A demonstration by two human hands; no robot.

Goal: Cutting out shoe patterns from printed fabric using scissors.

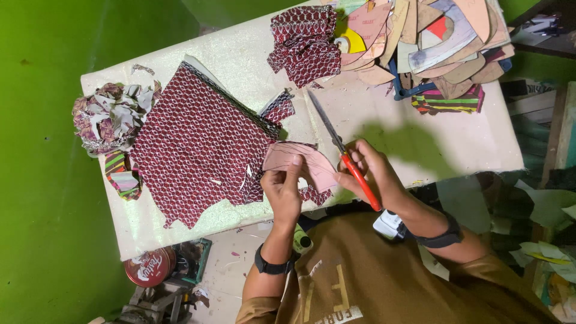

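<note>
Desk [468,144]: pale, off-white padded top, rectangular, set against a green floor.

At 9 o'clock of the top: large sheet of dark red patterned fabric [198,147] lying flat, its edge cut ragged toward 6 o'clock, with a paler backing layer showing along its 12 o'clock side.

At the 9 o'clock edge: heap of fabric scraps [111,117], mixed red, white and striped, partly overhanging.

At 12 o'clock: bundle of cut red patterned pieces [303,42], stacked loosely.

At 1 to 2 o'clock: pile of tan cardboard templates [420,36], fanned and overlapping, touching the bundle. Beneath the pile at its 6 o'clock side, a folded striped fabric [447,101] in green, red and black.
</note>
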